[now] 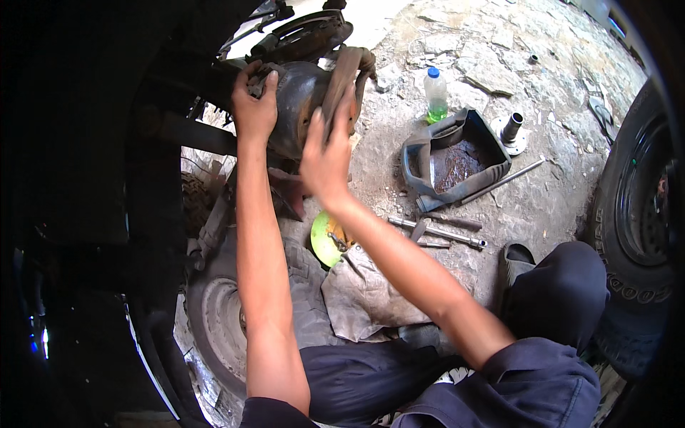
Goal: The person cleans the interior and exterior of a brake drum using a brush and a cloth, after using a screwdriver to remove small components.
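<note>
A rounded dark metal housing (293, 101) with orange-brown rust sits under the vehicle's dark body, at the upper middle of the head view. My left hand (256, 109) grips a small dark metal part (260, 83) at the housing's upper left, thumb raised. Across the housing's right face runs a curved brown strip (342, 72), blurred; whether it is a metal brake shoe or cloth is unclear. It passes between the thumb and fingers of my right hand (329, 160), which presses against it. Behind the housing are brake parts (307, 35).
A cut-open plastic jerrycan (406, 155) holds dark grime. Around it are a bottle of green liquid (436, 99), a flanged metal spindle (515, 131) and a rod (503, 181). Wrench-like tools (444, 232), a yellow-green dish (324, 238) and a cloth (369, 294) lie nearer. Tires (631, 176) flank me.
</note>
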